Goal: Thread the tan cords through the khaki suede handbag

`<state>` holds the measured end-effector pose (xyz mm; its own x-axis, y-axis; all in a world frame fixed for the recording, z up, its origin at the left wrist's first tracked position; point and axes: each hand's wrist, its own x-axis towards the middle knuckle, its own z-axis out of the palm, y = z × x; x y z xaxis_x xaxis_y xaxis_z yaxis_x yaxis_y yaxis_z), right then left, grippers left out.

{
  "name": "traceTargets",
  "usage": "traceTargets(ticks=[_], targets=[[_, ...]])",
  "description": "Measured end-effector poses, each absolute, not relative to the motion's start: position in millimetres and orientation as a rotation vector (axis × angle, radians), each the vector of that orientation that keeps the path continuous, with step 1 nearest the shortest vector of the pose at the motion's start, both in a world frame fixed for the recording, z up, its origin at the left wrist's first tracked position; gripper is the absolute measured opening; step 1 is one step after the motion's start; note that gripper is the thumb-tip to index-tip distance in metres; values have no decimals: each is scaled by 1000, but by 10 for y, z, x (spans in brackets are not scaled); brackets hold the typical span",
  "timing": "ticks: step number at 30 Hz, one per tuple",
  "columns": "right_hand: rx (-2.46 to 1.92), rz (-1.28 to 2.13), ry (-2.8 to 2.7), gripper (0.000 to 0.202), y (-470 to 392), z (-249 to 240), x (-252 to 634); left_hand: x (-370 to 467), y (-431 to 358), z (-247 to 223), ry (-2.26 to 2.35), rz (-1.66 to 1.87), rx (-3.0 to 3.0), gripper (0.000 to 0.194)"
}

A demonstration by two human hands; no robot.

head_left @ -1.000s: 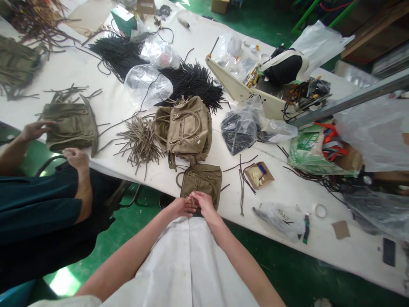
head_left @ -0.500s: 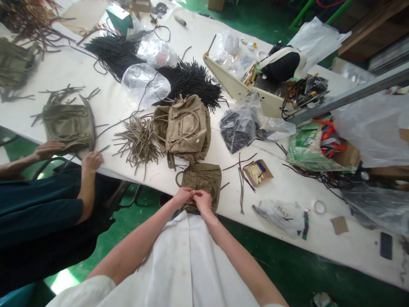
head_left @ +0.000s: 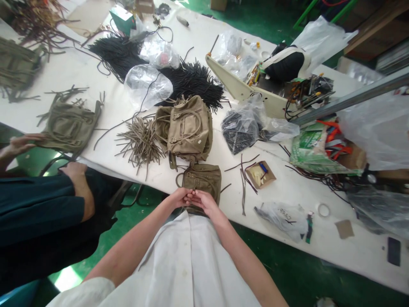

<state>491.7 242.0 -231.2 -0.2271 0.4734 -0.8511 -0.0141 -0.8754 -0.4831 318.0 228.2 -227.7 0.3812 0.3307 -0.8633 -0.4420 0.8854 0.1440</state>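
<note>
A small olive bag [head_left: 207,175] lies at the table's front edge, against my white shirt. Over its lower part my left hand [head_left: 182,197] and my right hand [head_left: 203,200] meet, fingertips together. The fingers of both are closed on something too small to make out. Just beyond the small bag rests a larger tan bag [head_left: 187,128] with looped handles. To its left is a pile of short tan cords [head_left: 140,143].
A co-worker's hand [head_left: 24,144] touches another olive bag [head_left: 65,125] at the left. Black cords [head_left: 198,83] and plastic-wrapped items [head_left: 241,128] lie farther back. A small open box [head_left: 260,175] sits at the right, near loose strips.
My hands have stayed over the small bag, with the right fingers now more extended beside the left. The co-worker's hands have moved back from the bag at the left, one onto the lap.
</note>
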Motion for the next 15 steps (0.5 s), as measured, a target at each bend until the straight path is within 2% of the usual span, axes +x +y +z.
traceTargets(ticks=[2, 6, 11, 15], targets=[[-1588, 2288, -441, 15, 2446, -2292, 4885, 3142, 2321, -2261, 1045, 482, -129, 30], [-1483, 2296, -317, 13, 2453, -2293, 4826, 3140, 2334, -2232, 1039, 449, -112, 30], [-1572, 2154, -290, 21, 2389, -2397, 4714, 3221, 2240, -2219, 1163, 369, -17, 34], [-1666, 2011, -304, 33, 2326, -2486, 4592, 3377, 2166, -2198, 1377, 441, 131, 34]])
